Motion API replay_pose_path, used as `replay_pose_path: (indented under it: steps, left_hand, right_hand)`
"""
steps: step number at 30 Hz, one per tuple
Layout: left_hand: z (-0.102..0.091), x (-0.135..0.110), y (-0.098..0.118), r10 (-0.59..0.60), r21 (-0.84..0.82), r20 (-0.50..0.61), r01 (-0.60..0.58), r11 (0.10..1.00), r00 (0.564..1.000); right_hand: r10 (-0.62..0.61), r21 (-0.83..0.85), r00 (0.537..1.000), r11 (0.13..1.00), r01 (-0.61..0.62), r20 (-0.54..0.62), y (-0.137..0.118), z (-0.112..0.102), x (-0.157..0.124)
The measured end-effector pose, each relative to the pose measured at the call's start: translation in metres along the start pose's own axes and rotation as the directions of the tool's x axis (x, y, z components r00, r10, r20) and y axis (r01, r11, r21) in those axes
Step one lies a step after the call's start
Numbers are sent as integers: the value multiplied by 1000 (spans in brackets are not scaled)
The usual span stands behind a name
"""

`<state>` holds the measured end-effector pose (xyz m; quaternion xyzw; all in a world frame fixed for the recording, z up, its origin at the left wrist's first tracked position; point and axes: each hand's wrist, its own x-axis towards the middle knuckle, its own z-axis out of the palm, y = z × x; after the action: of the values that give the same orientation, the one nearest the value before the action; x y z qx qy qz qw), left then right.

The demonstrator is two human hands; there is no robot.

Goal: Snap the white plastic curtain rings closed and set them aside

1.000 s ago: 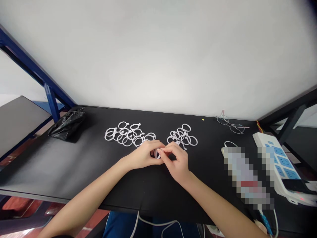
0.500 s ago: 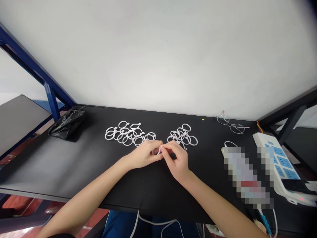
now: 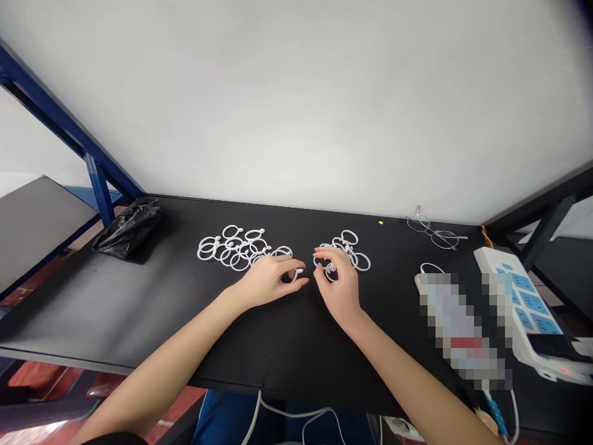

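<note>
Two heaps of white plastic rings lie on the black table (image 3: pixel 139 309): a larger left pile (image 3: pixel 234 247) and a smaller right pile (image 3: pixel 349 250). My left hand (image 3: pixel 266 281) rests between them, fingers pinched on one white ring (image 3: pixel 293 273) near the left pile's right end. My right hand (image 3: pixel 338 281) sits at the near edge of the right pile, its fingers curled and spread over the rings there, touching them.
A crumpled black plastic bag (image 3: pixel 127 232) lies at the far left. Eyeglasses (image 3: pixel 433 232) rest by the wall on the right. A white and blue power strip (image 3: pixel 528 315) and a blurred object (image 3: pixel 458 327) occupy the right side. Cables hang below the front edge.
My hands have come apart. The right hand let go of the shared ring and moved right onto the right pile; the left hand kept the ring and shifted slightly away from me.
</note>
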<state>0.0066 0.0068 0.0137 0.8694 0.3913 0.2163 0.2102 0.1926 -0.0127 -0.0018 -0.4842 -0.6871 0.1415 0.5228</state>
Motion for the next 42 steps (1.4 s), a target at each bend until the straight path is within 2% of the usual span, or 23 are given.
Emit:
replay_pose_path:
  steps: [4,8,11,17,24,33,38,42]
  left_hand:
    - [3,0,-6,-12,143,9,10,990,1000]
    - [6,-1,-12,9,296,14,-13,955,1000]
    - [6,-2,-15,27,351,6,-28,936,1000]
    - [4,-2,-17,25,384,4,-25,923,1000]
    - [0,-2,-17,-2,413,-7,5,911,1000]
    - [-3,-2,-17,-12,437,-16,18,899,1000]
    - [-6,-2,-19,-21,452,-36,34,891,999]
    - [-6,-1,-20,-14,484,-92,57,873,996]
  right_hand:
    - [43,-129,997,991,-35,58,11,0,1]
    - [62,-110,994,993,-52,95,16,4,-3]
    - [63,-88,991,995,-52,122,17,7,-5]
    - [55,-83,988,996,-43,144,18,7,-5]
    - [75,-177,968,984,-32,239,15,7,-4]
    - [94,-71,971,994,-81,219,13,6,-4]
    - [178,-8,967,984,-179,180,10,4,-1]
    - [253,45,955,964,-262,156,8,3,0]
